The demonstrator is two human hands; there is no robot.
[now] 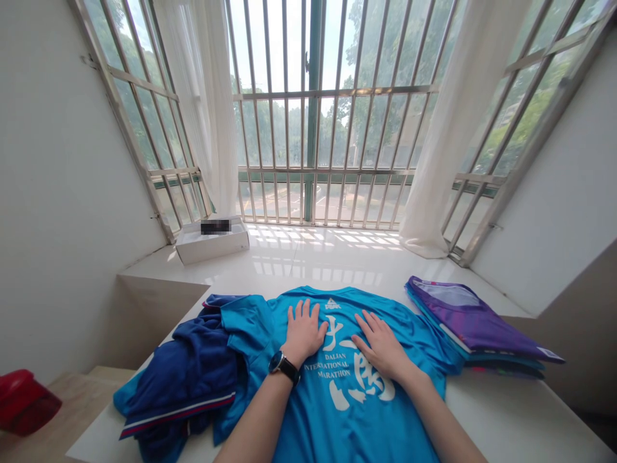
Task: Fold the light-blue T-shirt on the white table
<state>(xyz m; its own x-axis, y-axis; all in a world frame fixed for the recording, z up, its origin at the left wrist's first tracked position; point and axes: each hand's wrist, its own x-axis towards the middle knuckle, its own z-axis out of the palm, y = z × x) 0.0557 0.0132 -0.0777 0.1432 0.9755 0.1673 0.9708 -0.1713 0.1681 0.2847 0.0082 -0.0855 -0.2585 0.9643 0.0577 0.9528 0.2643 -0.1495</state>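
A bright blue T-shirt point(308, 411) with white lettering lies spread on the white surface, its collar toward the window. My left hand point(304, 331) rests flat on its upper part, fingers spread, a dark-strapped watch on the wrist. Across the white print, my right hand point(380, 344) also lies flat with fingers apart. Neither hand grips the cloth. Left of the T-shirt is a loose heap of dark blue clothing point(187, 366) with striped trim, touching its sleeve. On the right sits a stack of folded garments point(477, 315), purple on top, against the other sleeve.
A white box point(214, 247) stands on the window sill point(289, 257) at the back left. Metal bars point(332, 96) cross the window, with pale curtains point(434, 186) on both sides. A red object point(29, 402) is low at the far left, beyond the table edge.
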